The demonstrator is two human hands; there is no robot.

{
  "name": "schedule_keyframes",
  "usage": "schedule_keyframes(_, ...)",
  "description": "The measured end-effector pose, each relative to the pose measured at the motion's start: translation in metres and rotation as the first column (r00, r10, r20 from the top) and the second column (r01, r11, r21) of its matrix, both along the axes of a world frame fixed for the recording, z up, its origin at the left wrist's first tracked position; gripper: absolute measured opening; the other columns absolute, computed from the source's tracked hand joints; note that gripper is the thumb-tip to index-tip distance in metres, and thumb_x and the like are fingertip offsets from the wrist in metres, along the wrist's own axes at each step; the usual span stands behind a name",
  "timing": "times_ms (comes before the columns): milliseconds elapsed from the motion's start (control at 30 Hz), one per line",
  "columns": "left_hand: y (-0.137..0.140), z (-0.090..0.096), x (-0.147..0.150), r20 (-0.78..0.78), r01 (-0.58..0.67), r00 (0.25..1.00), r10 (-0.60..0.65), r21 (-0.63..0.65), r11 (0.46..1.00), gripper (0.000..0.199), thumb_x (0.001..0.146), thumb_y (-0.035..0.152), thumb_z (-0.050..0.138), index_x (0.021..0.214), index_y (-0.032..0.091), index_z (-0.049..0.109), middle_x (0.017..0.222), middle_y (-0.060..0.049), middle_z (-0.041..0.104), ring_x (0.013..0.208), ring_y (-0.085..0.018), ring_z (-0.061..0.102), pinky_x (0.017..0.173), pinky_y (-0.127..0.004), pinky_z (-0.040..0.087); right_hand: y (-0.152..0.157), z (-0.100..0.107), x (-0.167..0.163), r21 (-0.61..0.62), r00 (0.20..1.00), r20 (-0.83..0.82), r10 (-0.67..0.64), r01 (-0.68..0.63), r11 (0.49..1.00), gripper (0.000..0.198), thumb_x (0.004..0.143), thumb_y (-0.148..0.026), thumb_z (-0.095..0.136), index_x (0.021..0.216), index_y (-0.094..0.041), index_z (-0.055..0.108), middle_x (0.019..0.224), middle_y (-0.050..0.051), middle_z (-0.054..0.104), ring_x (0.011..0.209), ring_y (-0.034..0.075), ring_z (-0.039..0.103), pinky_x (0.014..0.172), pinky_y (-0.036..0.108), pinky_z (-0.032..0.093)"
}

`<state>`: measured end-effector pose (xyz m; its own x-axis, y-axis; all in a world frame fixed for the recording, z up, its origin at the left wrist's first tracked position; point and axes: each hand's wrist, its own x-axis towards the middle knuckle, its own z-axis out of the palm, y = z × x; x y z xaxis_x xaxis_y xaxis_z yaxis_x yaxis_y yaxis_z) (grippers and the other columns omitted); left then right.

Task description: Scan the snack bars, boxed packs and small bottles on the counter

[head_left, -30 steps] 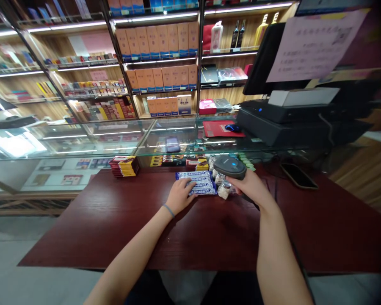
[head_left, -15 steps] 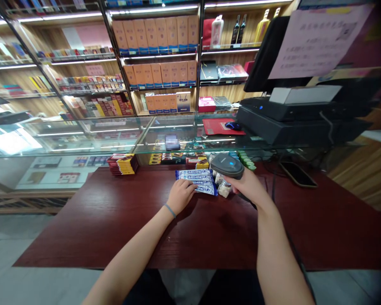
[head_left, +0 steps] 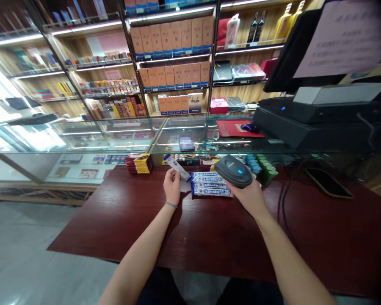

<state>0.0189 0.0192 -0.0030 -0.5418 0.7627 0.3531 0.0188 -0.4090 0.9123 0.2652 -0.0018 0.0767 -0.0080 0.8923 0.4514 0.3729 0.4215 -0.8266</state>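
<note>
My left hand [head_left: 172,186] pinches a candy stick in a white and blue wrapper [head_left: 177,167], tilted up off the table with printing facing me. Just right of it, several matching blue and white candy packs [head_left: 209,189] lie side by side on the dark red table [head_left: 139,228]. In my right hand [head_left: 249,197] is a grey barcode scanner [head_left: 233,170] with a blue light on top. Its head hangs over the right end of the packs and hides part of them.
Red and yellow packs [head_left: 139,163] are stacked at the table's back left. Green-topped containers [head_left: 266,169] stand behind the scanner. A phone [head_left: 328,182] lies at right, near black cables [head_left: 284,207]. A glass counter [head_left: 130,133] borders the back; a mouse [head_left: 249,127] rests on it.
My left hand has picked up one candy stick from the row and brought it leftward, tilted up. The scanner stays in my right hand. The view has shifted left.
</note>
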Motion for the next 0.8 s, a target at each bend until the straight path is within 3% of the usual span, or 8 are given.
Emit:
schedule_keyframes(100,0.012,-0.008,-0.018,0.392,0.026,0.92,-0.019,-0.014,1.0,0.029,0.08,0.034,0.073,0.095,0.019,0.054,0.091,-0.002,0.067,0.083,-0.015,0.068,0.08,-0.035,0.058,-0.007,-0.009,-0.021,-0.021,0.997,0.052,0.053,-0.052,0.998,0.048,0.072,-0.036,0.071,0.115,-0.02,0.06,0.093,0.006,0.074,0.084,0.024,0.07,0.073,0.034,0.055)
schedule_keyframes(233,0.02,-0.017,-0.032,0.576,0.034,0.818,0.001,-0.051,0.998,0.033,0.077,0.026,0.076,0.092,0.02,0.047,0.089,-0.001,0.065,0.079,-0.012,0.068,0.083,-0.036,0.058,-0.016,-0.022,-0.036,-0.089,0.976,0.177,0.126,-0.112,0.99,0.047,0.073,-0.033,0.069,0.118,-0.022,0.061,0.105,0.007,0.074,0.096,0.025,0.07,0.081,0.034,0.054)
schedule_keyframes(400,0.021,-0.02,-0.032,0.609,0.071,0.793,-0.017,-0.065,0.995,0.03,0.08,0.024,0.073,0.088,0.019,0.046,0.087,-0.001,0.065,0.082,-0.012,0.068,0.089,-0.036,0.057,-0.022,-0.036,-0.035,-0.059,0.936,0.296,0.191,-0.181,0.982,0.041,0.079,-0.036,0.063,0.117,-0.022,0.061,0.105,0.007,0.075,0.096,0.026,0.071,0.078,0.033,0.055)
schedule_keyframes(600,0.02,-0.02,-0.029,0.58,0.07,0.814,-0.014,-0.074,0.995,0.033,0.078,0.028,0.075,0.087,0.019,0.045,0.079,0.003,0.061,0.076,-0.011,0.067,0.087,-0.036,0.057,-0.028,-0.043,-0.033,0.053,0.832,0.532,0.159,-0.221,0.974,0.048,0.08,-0.034,0.062,0.127,-0.025,0.061,0.097,0.007,0.077,0.086,0.03,0.074,0.068,0.034,0.056)
schedule_keyframes(733,0.021,-0.023,-0.029,0.542,0.061,0.84,-0.001,-0.093,0.994,0.03,0.078,0.03,0.074,0.095,0.019,0.052,0.084,0.001,0.064,0.075,-0.011,0.067,0.081,-0.033,0.058,-0.031,-0.044,-0.034,0.084,0.817,0.544,0.189,-0.278,0.957,0.047,0.081,-0.03,0.059,0.128,-0.025,0.06,0.11,0.007,0.074,0.095,0.029,0.073,0.073,0.034,0.057)
schedule_keyframes(800,0.022,-0.024,-0.029,0.49,0.048,0.872,0.012,-0.109,0.993,0.029,0.081,0.032,0.071,0.103,0.019,0.058,0.089,-0.002,0.067,0.077,-0.012,0.068,0.077,-0.03,0.058,-0.032,-0.043,-0.034,0.093,0.833,0.518,0.195,-0.282,0.955,0.046,0.082,-0.029,0.058,0.128,-0.025,0.059,0.107,0.007,0.075,0.094,0.028,0.073,0.071,0.033,0.057)
